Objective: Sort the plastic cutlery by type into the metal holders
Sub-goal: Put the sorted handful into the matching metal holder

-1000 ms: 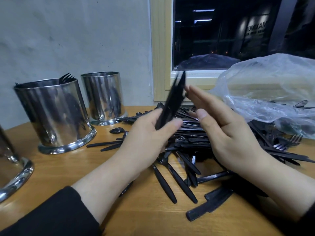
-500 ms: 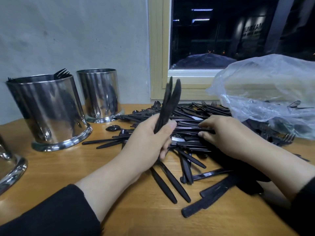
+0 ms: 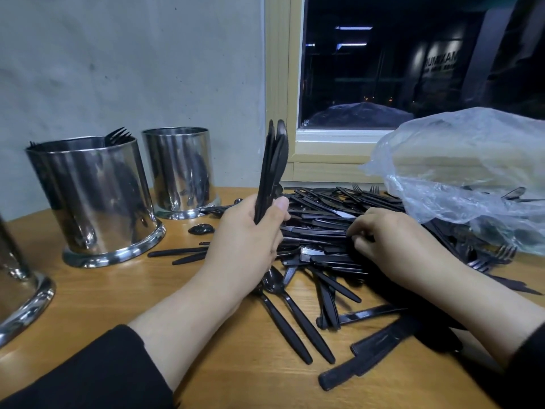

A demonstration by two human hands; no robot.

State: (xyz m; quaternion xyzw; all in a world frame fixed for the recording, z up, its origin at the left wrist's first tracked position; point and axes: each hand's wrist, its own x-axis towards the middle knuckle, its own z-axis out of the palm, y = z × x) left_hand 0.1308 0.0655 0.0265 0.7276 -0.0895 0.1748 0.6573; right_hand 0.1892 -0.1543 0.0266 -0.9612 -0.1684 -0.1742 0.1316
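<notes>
My left hand (image 3: 250,240) grips an upright bunch of black plastic knives (image 3: 272,166), blades pointing up. A big pile of black cutlery (image 3: 321,231) covers the table's middle and right. My right hand (image 3: 395,243) lies on that pile with fingers curled down, pinching at a knife in the pile. Three metal holders stand on the left: a near one with forks (image 3: 91,199), a smaller far one (image 3: 180,169), and one cut off by the left frame edge (image 3: 17,296).
A crumpled clear plastic bag (image 3: 460,175) lies at the right over part of the cutlery. Loose spoons (image 3: 272,283) and knives lie on the wooden table (image 3: 97,302) near me. A wall and window frame close off the back.
My right hand dropped from beside the held bunch down onto the pile. My left hand has kept the bunch upright and drifted slightly left.
</notes>
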